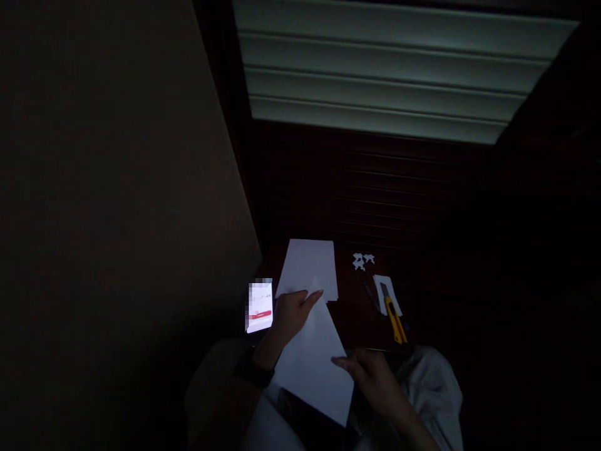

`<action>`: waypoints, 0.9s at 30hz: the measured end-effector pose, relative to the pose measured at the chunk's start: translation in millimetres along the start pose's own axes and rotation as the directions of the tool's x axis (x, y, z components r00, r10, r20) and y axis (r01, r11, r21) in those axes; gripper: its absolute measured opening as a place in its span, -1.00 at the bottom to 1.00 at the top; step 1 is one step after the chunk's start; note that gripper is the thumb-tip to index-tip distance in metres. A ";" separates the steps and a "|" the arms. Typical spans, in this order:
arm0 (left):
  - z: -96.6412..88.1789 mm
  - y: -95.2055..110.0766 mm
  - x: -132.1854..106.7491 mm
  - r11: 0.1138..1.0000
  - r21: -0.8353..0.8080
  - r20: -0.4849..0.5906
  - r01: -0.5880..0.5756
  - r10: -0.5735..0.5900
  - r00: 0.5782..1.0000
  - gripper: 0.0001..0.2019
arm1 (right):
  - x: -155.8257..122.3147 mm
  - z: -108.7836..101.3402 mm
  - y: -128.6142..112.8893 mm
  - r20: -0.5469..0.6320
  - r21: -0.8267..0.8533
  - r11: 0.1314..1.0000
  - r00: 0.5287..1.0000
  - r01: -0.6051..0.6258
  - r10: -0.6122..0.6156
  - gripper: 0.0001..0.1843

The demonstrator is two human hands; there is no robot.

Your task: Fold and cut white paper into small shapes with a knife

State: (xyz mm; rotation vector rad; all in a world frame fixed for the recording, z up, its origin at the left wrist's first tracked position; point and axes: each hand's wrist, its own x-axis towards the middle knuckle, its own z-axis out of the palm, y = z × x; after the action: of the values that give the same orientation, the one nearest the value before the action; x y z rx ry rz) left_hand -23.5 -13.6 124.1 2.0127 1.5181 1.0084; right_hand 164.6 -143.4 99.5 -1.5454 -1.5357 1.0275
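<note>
A sheet of white paper (313,366) is held over my lap, tilted, with a pointed upper end. My left hand (292,316) grips it near that point, thumb lying on top. On its right edge, my right hand (369,374) pinches the sheet between thumb and fingers. Behind it lies a stack of white paper (310,263) on the dark table. To the right, a yellow utility knife (395,319) with its blade out rests partly on a small stack of white paper slips (382,285).
A lit phone (260,307) stands at the table's left edge. Several small folded paper pieces (359,262) lie at the back right, and a dark pen-like object (372,297) lies left of the knife. A wall (141,188) rises on the left; a slatted panel (375,69) stands behind.
</note>
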 end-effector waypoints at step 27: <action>0.1 -7.5 4.1 0.985 -0.133 -0.059 0.106 -0.114 0.992 -0.48 | -3.6 -22.9 4.3 0.072 0.157 0.975 0.987 -0.156 0.146 -0.72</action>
State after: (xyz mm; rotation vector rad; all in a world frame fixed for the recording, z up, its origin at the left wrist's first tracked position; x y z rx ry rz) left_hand -27.6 -7.3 120.0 1.8029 1.5378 1.1087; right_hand 187.2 -146.1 105.5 -1.5473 -1.3538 1.2634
